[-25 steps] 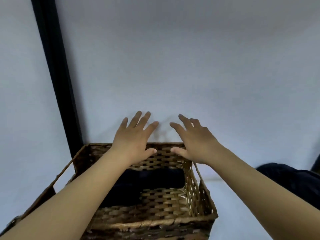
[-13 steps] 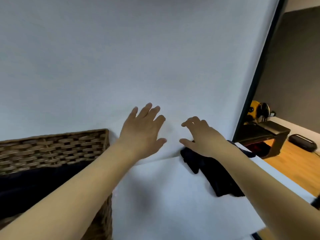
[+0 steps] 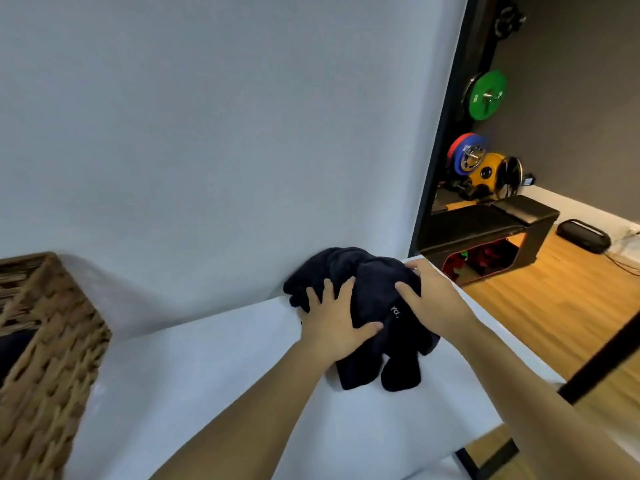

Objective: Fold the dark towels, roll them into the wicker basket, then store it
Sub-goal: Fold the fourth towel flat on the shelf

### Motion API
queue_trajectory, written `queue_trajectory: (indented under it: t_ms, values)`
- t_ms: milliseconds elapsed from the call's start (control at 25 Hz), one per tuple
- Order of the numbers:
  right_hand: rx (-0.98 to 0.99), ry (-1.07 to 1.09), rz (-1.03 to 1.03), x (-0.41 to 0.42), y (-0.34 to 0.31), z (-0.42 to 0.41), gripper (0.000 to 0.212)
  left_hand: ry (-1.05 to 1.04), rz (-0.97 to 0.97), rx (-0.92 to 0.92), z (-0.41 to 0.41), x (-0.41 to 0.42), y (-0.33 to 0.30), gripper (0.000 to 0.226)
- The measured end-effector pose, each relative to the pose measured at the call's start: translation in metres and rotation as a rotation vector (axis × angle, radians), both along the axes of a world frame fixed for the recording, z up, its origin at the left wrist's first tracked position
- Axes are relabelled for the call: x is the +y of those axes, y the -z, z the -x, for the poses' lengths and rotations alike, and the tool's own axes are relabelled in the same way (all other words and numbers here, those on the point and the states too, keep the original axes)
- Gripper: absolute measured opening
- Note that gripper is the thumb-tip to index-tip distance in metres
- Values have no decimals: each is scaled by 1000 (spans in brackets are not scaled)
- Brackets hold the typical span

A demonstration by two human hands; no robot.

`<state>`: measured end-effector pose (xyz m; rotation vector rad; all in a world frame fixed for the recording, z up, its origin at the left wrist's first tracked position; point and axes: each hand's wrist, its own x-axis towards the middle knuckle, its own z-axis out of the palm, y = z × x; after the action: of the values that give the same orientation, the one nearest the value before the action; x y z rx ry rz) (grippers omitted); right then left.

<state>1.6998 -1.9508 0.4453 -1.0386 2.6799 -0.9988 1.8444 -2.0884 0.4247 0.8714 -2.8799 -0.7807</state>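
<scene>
A crumpled dark navy towel (image 3: 367, 282) lies in a heap on the white table (image 3: 207, 368), against the white backdrop at the far right. My left hand (image 3: 334, 323) rests on the heap's left side with fingers spread. My right hand (image 3: 429, 299) lies on its right side, fingers spread over the cloth. The wicker basket (image 3: 52, 341) stands at the left edge, with dark cloth just visible inside it.
The table's right edge runs close beside the towel, with a black frame bar (image 3: 602, 358) below it. Beyond it are a wooden floor, a black bench (image 3: 491, 223) and coloured weight plates (image 3: 485, 95).
My view has swung right, away from the basket. Both hands have travelled from above the basket to the towel heap and now lie on it.
</scene>
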Motion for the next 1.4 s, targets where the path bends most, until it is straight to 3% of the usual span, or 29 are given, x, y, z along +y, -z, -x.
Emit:
queue_trajectory:
  t_ms: [200,360,560,600,680,800,920,1040,1120,1200,1280,1320,1400]
  values:
    - [-177,195,241,11,11,27,9,72,-209,311,32,9,11,51]
    - [-126,182,334,15,6,35,10,-41,-399,460,37,-3,-5,17]
    - [-173,-58,698,-9,-49,3,8,19,-494,623,27,4,-51,50]
    - [-227,-119,778,-14,-64,-4,8,45,-498,663,26,2,-65,48]
    - [-344,-208,894,-21,-91,-17,10,50,-495,705,21,-5,-93,22]
    - [-501,-328,943,-29,-104,-32,12,4,-512,759,9,-10,-110,7]
    - [-615,-395,969,-36,-104,-46,14,24,-678,788,-5,-14,-106,32]
    - [-523,-406,893,-43,-106,-54,15,-13,-612,752,-19,-22,-103,9]
    - [-402,-344,775,-42,-94,-50,16,-70,-600,763,-32,-32,-97,20]
    - [-132,-308,414,-35,-66,-40,21,-112,-662,824,-54,-43,-91,20]
    - [178,-292,-170,-28,-36,-35,45,-155,-745,867,-77,-57,-86,21]
    - [246,-250,-311,-27,-23,-35,50,-183,-770,866,-87,-66,-85,22]
    - [269,-159,-266,-30,-12,-38,40,-225,-781,831,-102,-77,-83,23]
